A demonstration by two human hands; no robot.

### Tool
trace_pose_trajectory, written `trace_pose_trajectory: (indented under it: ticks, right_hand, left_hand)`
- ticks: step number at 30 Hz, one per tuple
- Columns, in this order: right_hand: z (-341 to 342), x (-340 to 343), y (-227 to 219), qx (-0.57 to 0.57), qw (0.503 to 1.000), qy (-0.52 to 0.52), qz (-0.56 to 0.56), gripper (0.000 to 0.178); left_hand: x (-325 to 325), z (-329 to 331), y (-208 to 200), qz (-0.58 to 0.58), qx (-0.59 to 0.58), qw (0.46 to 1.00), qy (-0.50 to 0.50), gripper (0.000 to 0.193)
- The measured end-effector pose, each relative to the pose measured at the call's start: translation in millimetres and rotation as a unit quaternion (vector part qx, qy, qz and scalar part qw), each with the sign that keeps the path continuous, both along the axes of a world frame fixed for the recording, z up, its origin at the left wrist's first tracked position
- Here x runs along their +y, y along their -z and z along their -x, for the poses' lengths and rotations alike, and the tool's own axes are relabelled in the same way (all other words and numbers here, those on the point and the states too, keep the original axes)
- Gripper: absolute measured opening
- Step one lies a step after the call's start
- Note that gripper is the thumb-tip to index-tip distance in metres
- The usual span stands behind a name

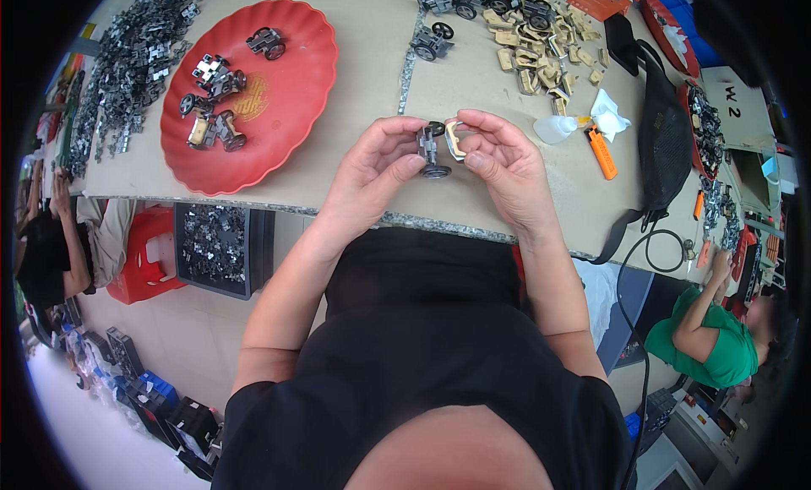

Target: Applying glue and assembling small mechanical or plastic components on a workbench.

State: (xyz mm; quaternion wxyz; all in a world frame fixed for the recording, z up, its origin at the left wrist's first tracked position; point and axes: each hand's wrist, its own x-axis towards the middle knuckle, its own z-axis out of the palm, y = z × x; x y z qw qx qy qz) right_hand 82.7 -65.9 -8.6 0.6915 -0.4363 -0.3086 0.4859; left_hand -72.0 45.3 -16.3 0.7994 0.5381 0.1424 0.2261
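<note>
Between the fingers of my left hand (376,169) is a small dark wheeled chassis (429,148), one wheel at its top and one at its bottom. My right hand (507,160) pinches a cream plastic part (454,141) shaped like a small open frame. The two pieces are held close side by side above the table's near edge; a narrow gap shows between them. To the left, a red scalloped plate (296,93) bears several wheeled pieces (267,42), one with a cream part on it. More cream parts (530,59) lie heaped beyond my right hand.
A white squeeze bottle (555,129), an orange cutter (602,152) and a black bag (663,144) lie to the right. Grey metal parts (135,59) cover the far left. Below the table stand a black crate (211,274) and a red stool (144,258). Other people sit at both sides.
</note>
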Motion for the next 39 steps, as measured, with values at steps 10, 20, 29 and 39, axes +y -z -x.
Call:
trace_pose_trajectory:
  ticks: [10,20,29,39]
  right_hand:
    - [-1.5,-0.1,4.6,-0.004,0.999,-0.009,0.05,0.042]
    - [-2.0,2.3,15.3,0.015,0.999,-0.025,0.028,0.038]
    - [-4.4,3.0,17.2,-0.01,0.999,-0.04,0.024,0.042]
    - [1.7,3.3,12.6,-0.055,0.997,0.003,0.049,0.034]
  left_hand:
    - [-2.2,-4.9,2.3,-0.001,-0.016,0.999,-0.031,0.032]
    - [-4.2,-7.0,7.8,-0.016,-0.033,0.998,-0.045,0.031]
    - [-6.8,-8.0,8.0,-0.016,-0.03,0.997,-0.069,0.031]
    - [-4.9,-8.0,9.0,-0.019,-0.026,0.996,-0.079,0.031]
